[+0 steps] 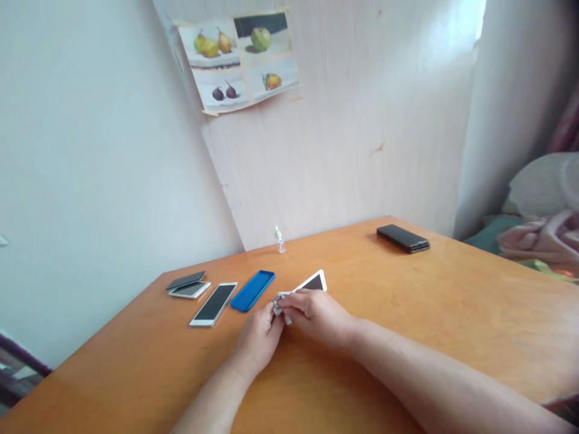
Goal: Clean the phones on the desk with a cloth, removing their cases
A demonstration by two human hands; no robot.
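Near the middle of the table (407,313) our left hand (260,337) pinches a small grey cloth (279,299) against the white phone (312,282) that our right hand (316,313) holds tilted, and a loose grip could let it slip onto the wood.

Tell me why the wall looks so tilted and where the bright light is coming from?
In the head view, the wide lens bends and leans the wooden wall panel; daylight blows out white at the top right, beside the curtain; the hands, left hand and right hand, cast only soft shadows on the table; the bedding looks blurry.
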